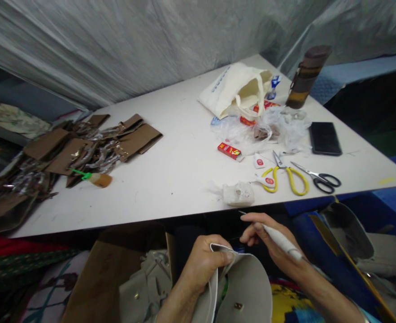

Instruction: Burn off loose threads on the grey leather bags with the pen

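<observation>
My left hand (202, 262) is closed on the edge of a light grey bag (251, 282), thumb on top of the pale rim. The bag has a rounded flap with a small metal clasp piece (238, 306), and it hangs below the table's front edge. To the right, my right hand (278, 262) grips a slim pointed tool with a white wrapped handle (283, 241); its thin tip sticks out past the forefinger. This hand is apart from the bag's rim. A white lump in clear plastic (238, 194) lies on the table just beyond it.
On the white table (177, 166) lie brown bag pieces (70, 154), a green-nozzled bottle (98, 179), yellow-handled scissors (285, 175), black-handled scissors (320, 178), a phone (325, 138), a tote bag (233, 87) and a drink bottle (307, 78). A cardboard box (97, 273) holds grey bags.
</observation>
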`<state>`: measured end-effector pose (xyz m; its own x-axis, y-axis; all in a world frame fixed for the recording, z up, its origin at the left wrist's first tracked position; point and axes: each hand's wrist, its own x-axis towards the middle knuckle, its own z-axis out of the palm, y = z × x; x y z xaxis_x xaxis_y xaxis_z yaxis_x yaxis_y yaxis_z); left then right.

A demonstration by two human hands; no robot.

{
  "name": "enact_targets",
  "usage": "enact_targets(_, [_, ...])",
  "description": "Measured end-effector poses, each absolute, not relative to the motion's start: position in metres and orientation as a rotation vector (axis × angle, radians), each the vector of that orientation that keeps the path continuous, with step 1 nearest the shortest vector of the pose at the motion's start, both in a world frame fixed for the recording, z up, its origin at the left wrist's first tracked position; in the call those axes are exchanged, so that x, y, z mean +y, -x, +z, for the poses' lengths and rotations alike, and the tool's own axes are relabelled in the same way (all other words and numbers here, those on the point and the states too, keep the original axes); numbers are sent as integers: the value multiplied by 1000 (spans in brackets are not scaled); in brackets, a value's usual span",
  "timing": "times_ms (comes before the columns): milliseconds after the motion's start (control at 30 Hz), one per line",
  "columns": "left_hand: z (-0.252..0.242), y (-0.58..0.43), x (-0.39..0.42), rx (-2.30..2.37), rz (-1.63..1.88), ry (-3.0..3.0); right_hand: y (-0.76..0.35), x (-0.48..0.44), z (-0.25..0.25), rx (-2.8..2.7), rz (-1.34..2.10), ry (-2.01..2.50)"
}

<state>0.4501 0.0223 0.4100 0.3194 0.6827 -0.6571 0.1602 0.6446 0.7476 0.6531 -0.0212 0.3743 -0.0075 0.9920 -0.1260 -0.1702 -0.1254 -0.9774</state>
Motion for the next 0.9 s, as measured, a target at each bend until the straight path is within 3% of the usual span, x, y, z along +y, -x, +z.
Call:
enact_targets(300, [418,-448,11,1278,396,-1126,-636,-32,383,-1432,1388,1303])
enact_targets(900, [440,-455,-6,1294,392,-1372,-637,-55,391,-1464,1414,1256])
